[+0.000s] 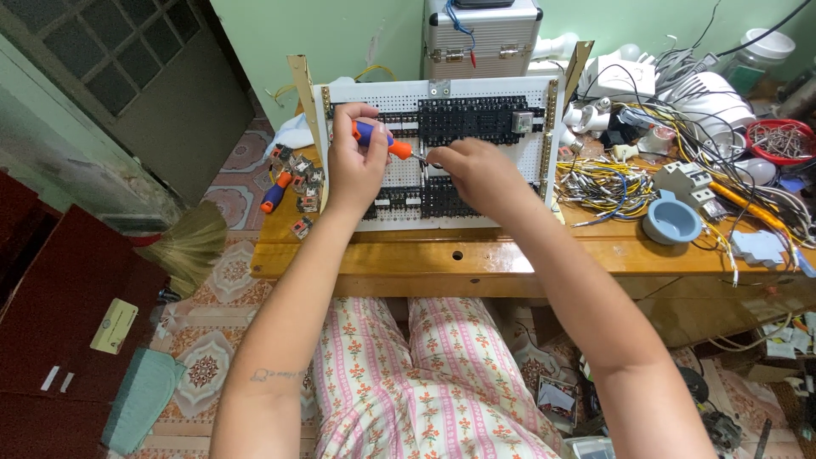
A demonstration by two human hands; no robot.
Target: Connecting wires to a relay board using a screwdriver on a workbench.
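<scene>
My left hand (355, 157) grips a screwdriver (398, 148) with a blue and orange handle, held sideways so its tip points right. My right hand (478, 174) rests on the white perforated panel (544, 183), fingers closed beside the screwdriver tip, pinching something too small to make out. The panel leans on the wooden table (476, 251) and carries rows of black terminal blocks (472, 119) along its top and lower part.
A second blue and orange screwdriver (274, 194) and small parts lie left of the panel. Yellow and blue wires (605, 183), a blue round dish (671, 223), grey breakers (690, 183) and a red bowl (780, 140) crowd the right. A metal case (480, 38) stands behind.
</scene>
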